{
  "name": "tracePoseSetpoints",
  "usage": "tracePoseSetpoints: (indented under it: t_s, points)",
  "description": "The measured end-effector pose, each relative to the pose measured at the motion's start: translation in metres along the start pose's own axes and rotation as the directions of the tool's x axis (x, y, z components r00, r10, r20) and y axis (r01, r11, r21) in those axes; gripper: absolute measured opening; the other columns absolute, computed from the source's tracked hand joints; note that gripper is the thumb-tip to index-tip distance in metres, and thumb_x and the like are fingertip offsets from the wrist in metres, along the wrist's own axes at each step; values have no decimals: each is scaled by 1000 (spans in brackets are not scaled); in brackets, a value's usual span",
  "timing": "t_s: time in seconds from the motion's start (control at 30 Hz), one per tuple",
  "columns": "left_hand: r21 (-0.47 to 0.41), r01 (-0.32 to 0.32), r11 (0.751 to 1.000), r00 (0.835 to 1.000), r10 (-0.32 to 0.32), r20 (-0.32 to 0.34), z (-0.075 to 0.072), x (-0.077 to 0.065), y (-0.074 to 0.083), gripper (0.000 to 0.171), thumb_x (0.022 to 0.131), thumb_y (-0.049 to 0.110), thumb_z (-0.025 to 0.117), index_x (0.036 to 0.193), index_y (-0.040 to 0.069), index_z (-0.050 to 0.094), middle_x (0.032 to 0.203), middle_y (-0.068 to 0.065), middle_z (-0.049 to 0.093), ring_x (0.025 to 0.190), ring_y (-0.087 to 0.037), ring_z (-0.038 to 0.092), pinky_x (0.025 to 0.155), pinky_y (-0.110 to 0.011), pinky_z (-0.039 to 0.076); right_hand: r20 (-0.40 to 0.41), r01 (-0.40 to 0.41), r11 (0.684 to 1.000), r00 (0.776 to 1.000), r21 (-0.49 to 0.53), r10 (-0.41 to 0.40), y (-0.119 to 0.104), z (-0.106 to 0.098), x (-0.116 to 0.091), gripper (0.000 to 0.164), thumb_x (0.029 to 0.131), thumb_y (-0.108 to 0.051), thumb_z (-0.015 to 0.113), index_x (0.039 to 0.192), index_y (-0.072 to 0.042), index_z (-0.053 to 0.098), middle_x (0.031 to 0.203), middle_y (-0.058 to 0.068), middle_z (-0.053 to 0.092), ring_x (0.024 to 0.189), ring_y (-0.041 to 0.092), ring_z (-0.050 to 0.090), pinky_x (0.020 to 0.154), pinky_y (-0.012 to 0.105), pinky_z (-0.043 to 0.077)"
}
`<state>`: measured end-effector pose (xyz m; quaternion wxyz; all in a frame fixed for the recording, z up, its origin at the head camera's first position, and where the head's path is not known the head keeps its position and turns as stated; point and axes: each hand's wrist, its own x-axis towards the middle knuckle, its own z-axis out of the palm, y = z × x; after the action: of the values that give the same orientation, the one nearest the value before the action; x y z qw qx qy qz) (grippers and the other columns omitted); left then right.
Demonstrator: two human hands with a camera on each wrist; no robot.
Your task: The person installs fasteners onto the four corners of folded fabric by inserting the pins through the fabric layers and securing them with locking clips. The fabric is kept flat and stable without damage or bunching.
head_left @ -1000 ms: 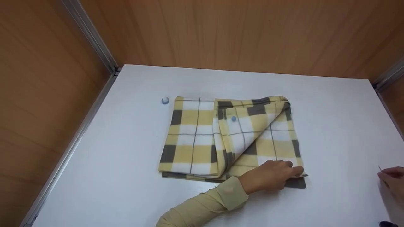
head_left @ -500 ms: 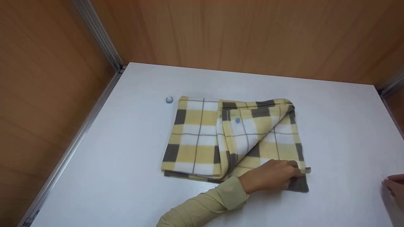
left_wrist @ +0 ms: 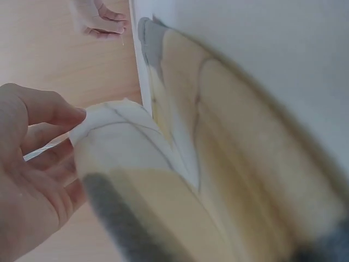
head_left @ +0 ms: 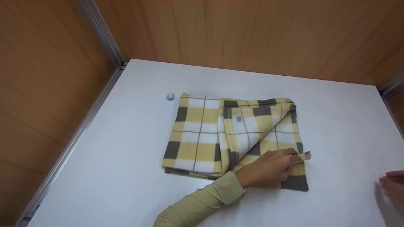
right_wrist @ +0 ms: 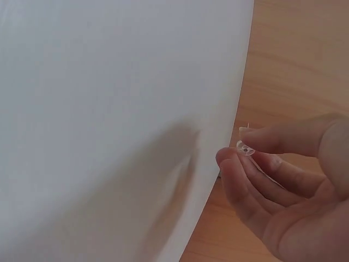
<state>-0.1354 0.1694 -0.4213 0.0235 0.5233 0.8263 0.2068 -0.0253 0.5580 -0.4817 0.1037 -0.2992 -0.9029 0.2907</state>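
Observation:
A folded plaid cloth [head_left: 195, 135] in yellow, white and grey lies on the table. My left hand [head_left: 271, 165] is over its near right part and pinches a lifted edge between thumb and fingers, as the left wrist view shows closely. The raised flap [left_wrist: 131, 164] stands away from the layers below it. Off to the right, by the table's edge, my right hand [right_wrist: 289, 180] pinches a small clear piece [right_wrist: 246, 148] with a thin needle-like point; its exact kind is hard to tell. On the cloth sits a small round blue thing [head_left: 239, 118].
A round blue-and-white piece [head_left: 170, 96] lies on the white table [head_left: 120, 151], left of the cloth's far corner. Wood-grain panels [head_left: 221, 34] with metal framing [head_left: 101, 34] stand behind and at the left.
My left hand has moved a little away from me along the cloth's right side, lifting the pinched edge and baring more of the grey corner. The right hand stays at the right. The view has shifted slightly.

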Motion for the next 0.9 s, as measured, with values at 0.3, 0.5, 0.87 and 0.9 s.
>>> tracePoseSetpoints:
  t_s: [0.3,0.5,0.87,0.9]
  points:
    - [-26,-26,999,984,21,-174,-9,-3,-8,34,84,6,45,114,15,58,111,2,52,87,0,46,63,-7,37,-44,7,996,999,-87,-11,-73,-5,-30,26,81,-8,61,102,6,52,75,-1,56,53,-11,38,49,7,37]
    - [-39,-49,998,961,37,-275,-19,-7,-13,36,83,4,46,116,12,57,113,0,51,90,0,46,69,-6,35,-62,107,994,992,26,-106,-90,-2,-35,19,76,1,62,91,6,51,63,-21,46,52,-11,41,45,8,40]
    - [-131,-37,991,950,-6,-313,-35,-14,-15,39,83,4,49,121,14,52,119,3,48,88,1,45,64,-5,35,-42,197,979,980,60,-194,-115,0,-41,18,78,-3,62,90,6,53,65,-28,43,53,-13,45,48,7,40]
    - [-134,-36,990,947,-9,-320,-36,-14,-15,39,83,4,49,120,14,52,118,4,48,87,1,45,62,-5,34,-34,199,979,980,50,-198,-117,1,-41,19,78,-5,62,91,5,53,65,-28,43,53,-13,45,48,7,40]
